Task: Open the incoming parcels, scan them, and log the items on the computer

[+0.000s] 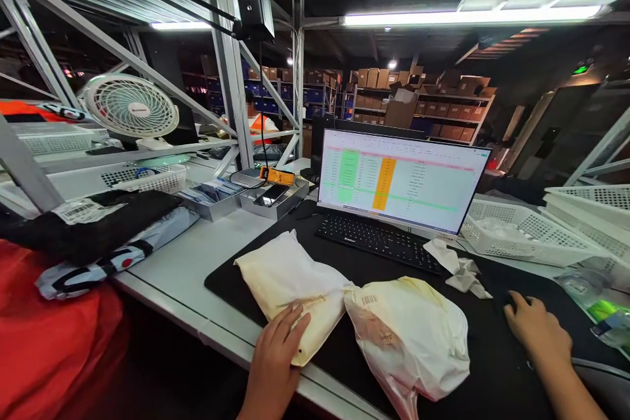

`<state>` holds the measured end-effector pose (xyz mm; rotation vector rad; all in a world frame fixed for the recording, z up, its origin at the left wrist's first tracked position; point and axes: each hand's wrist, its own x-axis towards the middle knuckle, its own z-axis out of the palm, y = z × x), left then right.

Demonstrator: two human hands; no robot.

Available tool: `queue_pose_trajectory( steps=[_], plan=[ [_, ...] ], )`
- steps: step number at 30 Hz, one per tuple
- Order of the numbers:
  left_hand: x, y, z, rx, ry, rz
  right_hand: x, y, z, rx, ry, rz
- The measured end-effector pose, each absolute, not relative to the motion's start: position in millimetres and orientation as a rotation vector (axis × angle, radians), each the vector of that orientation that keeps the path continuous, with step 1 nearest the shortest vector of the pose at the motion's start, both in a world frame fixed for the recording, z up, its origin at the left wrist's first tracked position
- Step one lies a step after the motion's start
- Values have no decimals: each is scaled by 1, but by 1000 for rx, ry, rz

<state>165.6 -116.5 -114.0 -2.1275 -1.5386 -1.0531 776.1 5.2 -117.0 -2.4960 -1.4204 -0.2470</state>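
Observation:
A white plastic-wrapped package lies on the black desk mat. Across its front edge rests my left hand, fingers stretched out flat and not wrapped round it. Touching this package on the right is a second white bag, bulky and crumpled, with a barcode label and its twisted end pointing toward me. At the right side of the mat, my right hand curls over a dark computer mouse, mostly hidden beneath the palm and fingers.
Behind the bags stand a black keyboard and a monitor displaying a spreadsheet. Crumpled tissue and white baskets sit to the right. Grey boxes, black parcels and a fan occupy the left. A person is beyond the rack.

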Motion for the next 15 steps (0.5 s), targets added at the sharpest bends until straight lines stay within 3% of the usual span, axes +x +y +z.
queue_pose_trajectory(
  steps=[10, 15],
  plan=[
    [114, -101, -85, -1974, -1445, -1298, 766, -4, -105, -2513, -1471, -195],
    [65, -85, -47, -1312, -1848, -1698, 769, -3, -108, -2461, -1458, -226]
  ],
)
